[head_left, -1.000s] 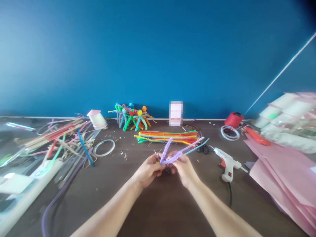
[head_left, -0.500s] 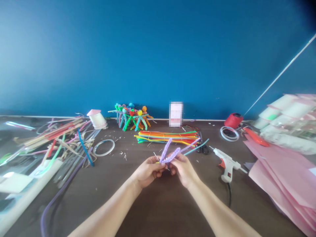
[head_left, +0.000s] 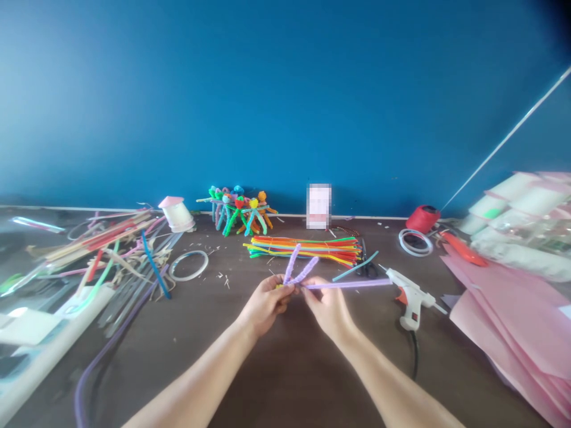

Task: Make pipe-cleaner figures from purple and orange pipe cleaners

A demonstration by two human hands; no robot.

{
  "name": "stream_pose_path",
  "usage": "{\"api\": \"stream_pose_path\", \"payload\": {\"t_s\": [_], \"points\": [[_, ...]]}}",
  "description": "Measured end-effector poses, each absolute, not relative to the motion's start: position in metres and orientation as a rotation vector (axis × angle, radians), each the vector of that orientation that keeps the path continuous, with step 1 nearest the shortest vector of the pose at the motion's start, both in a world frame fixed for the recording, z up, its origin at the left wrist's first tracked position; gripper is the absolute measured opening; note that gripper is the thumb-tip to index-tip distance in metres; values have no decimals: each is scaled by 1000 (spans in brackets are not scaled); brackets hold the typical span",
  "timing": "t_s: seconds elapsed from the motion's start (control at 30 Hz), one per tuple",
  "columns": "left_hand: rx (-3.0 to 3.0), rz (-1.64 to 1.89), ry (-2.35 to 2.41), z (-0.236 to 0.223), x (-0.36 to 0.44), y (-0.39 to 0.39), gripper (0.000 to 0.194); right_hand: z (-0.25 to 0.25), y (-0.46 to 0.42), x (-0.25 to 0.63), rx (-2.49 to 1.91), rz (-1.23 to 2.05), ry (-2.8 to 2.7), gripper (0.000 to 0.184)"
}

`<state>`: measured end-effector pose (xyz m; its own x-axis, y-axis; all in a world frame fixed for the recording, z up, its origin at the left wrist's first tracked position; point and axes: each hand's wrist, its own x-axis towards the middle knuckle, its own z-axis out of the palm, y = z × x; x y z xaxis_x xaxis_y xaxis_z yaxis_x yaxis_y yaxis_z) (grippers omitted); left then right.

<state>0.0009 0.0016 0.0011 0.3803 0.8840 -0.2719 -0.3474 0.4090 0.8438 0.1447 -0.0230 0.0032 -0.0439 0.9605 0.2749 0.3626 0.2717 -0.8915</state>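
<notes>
On the bench point(head_left: 285, 380), left grip point(head_left: 266, 304): your fingers are closed narrow on the purple pipe cleaner point(head_left: 348, 284), pinching it at its twisted middle, with a small yellow bit point(head_left: 279, 286) showing at your fingertips.
Right grip point(head_left: 328, 306): your fingers are closed narrow on the same pipe cleaner, just beside your left fingers.
Pipe cleaner: it sits between your hands, above the bench. Two short arms stand up in a V, and one long straight arm runs out to your right, its tip reaching the glue gun.
Just ahead: a bundle of rainbow pipe cleaners point(head_left: 303, 251) lies flat, tied across the middle.
To your right: you have a teal stick point(head_left: 355, 266), black scissors point(head_left: 368, 268), and a white glue gun point(head_left: 413, 299) with a black cord.
Far right: you can see a tape ring point(head_left: 416, 242), a red spool point(head_left: 423, 219), an orange tool point(head_left: 464, 248), and stacked pink paper point(head_left: 504, 315).
To your left: there is a second tape ring point(head_left: 188, 265), scattered scraps point(head_left: 222, 277), a heap of sticks and strips point(head_left: 111, 255), and a paper cup point(head_left: 176, 215) lying tilted.
Back edge: pipe-cleaner figures point(head_left: 236, 218) stand in a cluster beside a blurred card point(head_left: 318, 205), against the blue wall point(head_left: 285, 101).
</notes>
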Motion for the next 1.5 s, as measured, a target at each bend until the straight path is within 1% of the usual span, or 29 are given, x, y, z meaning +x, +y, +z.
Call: {"api": "stream_pose_path", "payload": {"t_s": [0.1, 0.23, 0.37, 0.43, 0.5, 0.6, 0.7, 0.77, 0.87, 0.97, 1.07, 1.27, 1.4, 1.5], "points": [[937, 920, 937, 2, 2, 1, 22, 4, -26, 147, -1271, 636, -1738, 16], [1189, 888, 1142, 3, 1, 1, 24, 9, -31, 149, -1299, 307, -1987, 17], [1563, 870, 1306, 5, 0, 0, 17, 18, -34, 149, -1310, -13, -2153, 20], [1726, 864, 1326, 6, -1, -1, 13, 23, -34, 149, -1309, -111, -2149, 18], [1833, 841, 1303, 6, -3, -2, 11, 24, -33, 150, -1302, -120, -2099, 14], [1923, 830, 1243, 7, -5, -1, 11, 22, -31, 152, -1290, 14, -1992, 9], [1971, 830, 1181, 8, -8, 1, 10, 17, -27, 154, -1330, 286, -1872, 9], [1996, 831, 1144, 10, -9, 2, 10, 16, -25, 155, -1379, 527, -1780, 9], [2035, 841, 1113, 13, -10, 1, 9, 16, -22, 158, -1418, 1007, -1603, 14], [2028, 788, 1056, 18, -11, 0, 9, 15, -19, 161, -1300, 1492, -1329, 15], [1888, 684, 972, 22, -12, -1, 7, 14, -18, 163, -1143, 1763, -1066, 13], [1257, 603, 719, 14, -10, -1, 19, 8, -17, 158, -964, 1997, -841, 10], [973, 632, 648, 6, -8, -3, 24, 4, -18, 154, -783, 1980, -784, 9], [826, 663, 572, 4, -6, -5, 25, 4, -20, 151, -754, 1917, -774, 11]]}}
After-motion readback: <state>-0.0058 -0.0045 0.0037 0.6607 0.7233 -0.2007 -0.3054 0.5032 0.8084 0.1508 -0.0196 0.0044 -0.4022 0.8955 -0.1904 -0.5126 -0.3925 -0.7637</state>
